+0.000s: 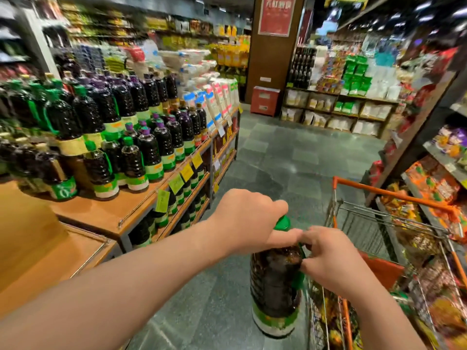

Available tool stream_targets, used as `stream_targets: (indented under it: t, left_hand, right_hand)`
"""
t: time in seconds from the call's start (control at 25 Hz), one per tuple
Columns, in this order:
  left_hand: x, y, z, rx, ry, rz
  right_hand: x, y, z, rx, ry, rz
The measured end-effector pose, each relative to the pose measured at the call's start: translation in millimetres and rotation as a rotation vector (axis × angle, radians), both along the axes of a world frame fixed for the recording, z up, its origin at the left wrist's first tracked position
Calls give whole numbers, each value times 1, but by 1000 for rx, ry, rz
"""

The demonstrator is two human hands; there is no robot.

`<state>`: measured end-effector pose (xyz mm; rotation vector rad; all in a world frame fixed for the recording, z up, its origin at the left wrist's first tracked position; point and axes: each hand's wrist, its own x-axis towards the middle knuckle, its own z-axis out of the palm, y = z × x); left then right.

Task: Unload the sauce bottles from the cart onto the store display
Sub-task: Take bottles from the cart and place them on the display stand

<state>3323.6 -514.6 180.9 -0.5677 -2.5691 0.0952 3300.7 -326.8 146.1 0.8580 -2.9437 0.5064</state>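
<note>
Many dark sauce bottles (106, 127) with green and purple caps crowd the wooden store display (101, 213), which fills the left half of the frame; they stand upright in packed rows on its top shelf, more bottles show on the lower shelves, and yellow and green price tags (177, 181) hang along the shelf edges. Grey floor tiles (290, 152) run up the centre of the frame toward a brown pillar bearing a red sign (276, 15) at the top. A shelf of orange snack packets (434, 188) runs down the right edge. An orange-handled wire cart (379, 223) sits at lower right, its basket just beside the person's right arm. Two bare forearms reach in from the bottom edge and meet at lower centre over one large sauce bottle (274, 291), upright and held in the air above the floor, just left of the cart and well apart from the display. The left hand (247, 218) is curled around the bottle's neck under the green cap (281, 223). The right hand (328, 258) grips the green handle at the bottle's shoulder, fingers bent around it.
</note>
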Motion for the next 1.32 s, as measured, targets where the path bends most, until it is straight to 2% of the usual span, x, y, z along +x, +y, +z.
stream_targets:
  t: [0.12, 0.24, 0.36, 0.6, 0.84, 1.2, 1.32]
  left_hand:
    - [-26, -27, -2, -39, -40, 30]
    - [-64, -58, -11, -103, -64, 114]
    - [-103, -95, -11, -77, -78, 284]
    - [-150, -198, -2, 91, -248, 705]
    - [-154, -319, -11, 62, -257, 1005]
    - [-205, -459, -29, 31, -296, 1181]
    - [-229, -495, -47, 75, -390, 1275]
  right_hand:
    - [-42, -27, -17, 16, 22, 66]
    - [-103, -64, -29, -3, 114, 228]
    - [-167, -111, -22, -12, 163, 400]
    - [-263, -251, -17, 53, 158, 721]
    - [-293, -409, -25, 57, 171, 887]
    - [-341, -584, -58, 136, 155, 984]
    - [-362, -629, -71, 233, 181, 1060]
